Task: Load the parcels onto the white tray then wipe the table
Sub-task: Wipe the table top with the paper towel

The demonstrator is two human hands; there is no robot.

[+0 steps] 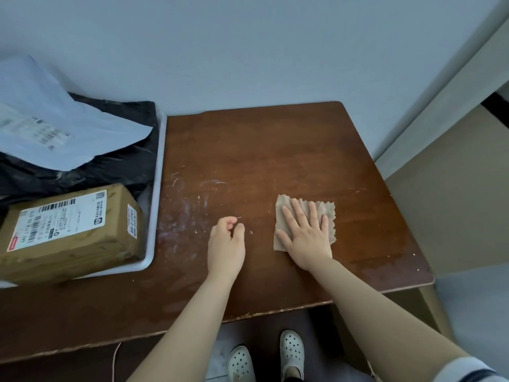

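A white tray (157,188) at the left of the brown table (275,150) holds three parcels: a brown cardboard box (82,244) with a white label, a black plastic bag (115,161), and a light grey mailer (55,119) on top. My right hand (305,232) lies flat, fingers spread, pressing a beige cloth (325,210) onto the table's right half. My left hand (227,241) hovers loosely curled over the table's middle and holds nothing.
White smudges and scratches (184,210) mark the table beside the tray. A wall stands right behind the table. The table's right edge ends near a beige panel (446,202). My feet in white clogs (264,357) show below the front edge.
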